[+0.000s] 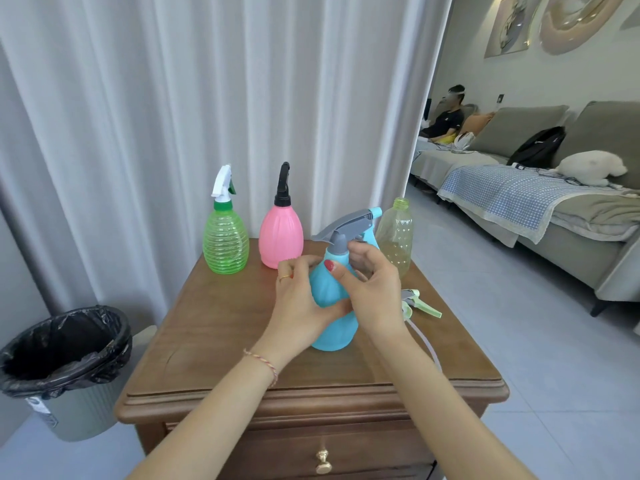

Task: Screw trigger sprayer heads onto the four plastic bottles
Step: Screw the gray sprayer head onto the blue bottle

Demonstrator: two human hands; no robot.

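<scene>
Room: grey curtain behind my wooden bench (214, 341), a lined bin (69, 358) at its left, a sofa (554, 209) off right.
Blue bottle (329, 327): upright near the bench middle, its grey sprayer head (349, 225) on the neck.
Left hand (299, 306): I wrap it around the bottle's body.
Right hand (372, 289): I grip the bottle's neck just under the head.
Green bottle (225, 240) and pink bottle (280, 237): capped, at the back.
Clear bottle (396, 237): open-necked, back right.
Loose sprayer head (420, 304): lying beside my right wrist.
</scene>
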